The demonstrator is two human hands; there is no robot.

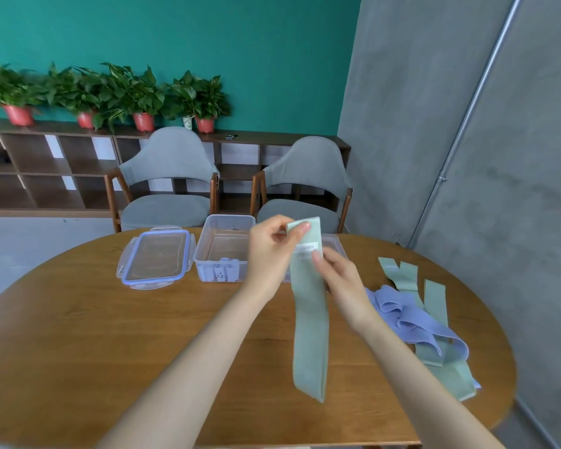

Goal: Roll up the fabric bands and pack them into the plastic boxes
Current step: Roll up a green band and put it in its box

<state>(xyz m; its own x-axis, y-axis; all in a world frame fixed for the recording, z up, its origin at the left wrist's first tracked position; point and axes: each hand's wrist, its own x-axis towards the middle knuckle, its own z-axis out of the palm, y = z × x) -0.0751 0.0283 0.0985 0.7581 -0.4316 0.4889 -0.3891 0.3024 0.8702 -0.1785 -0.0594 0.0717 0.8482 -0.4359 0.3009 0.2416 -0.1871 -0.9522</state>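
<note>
A long pale green fabric band (309, 325) hangs upright above the table, its lower end near the wood. My left hand (269, 251) pinches its top corner. My right hand (344, 280) pinches its right edge just below a white label. Behind the hands stands an open clear plastic box (222, 244) with several pale blue rolled bands inside at its near end. A second clear box (332, 243) sits mostly hidden behind the held band. A loose pile of lilac bands (412, 319) and green bands (434, 299) lies to the right.
A clear lid with a blue rim (156, 257) lies flat left of the open box. The round wooden table (110, 335) ends near the frame's bottom. Two grey chairs (169, 183) stand behind it, with a low shelf and potted plants along the teal wall.
</note>
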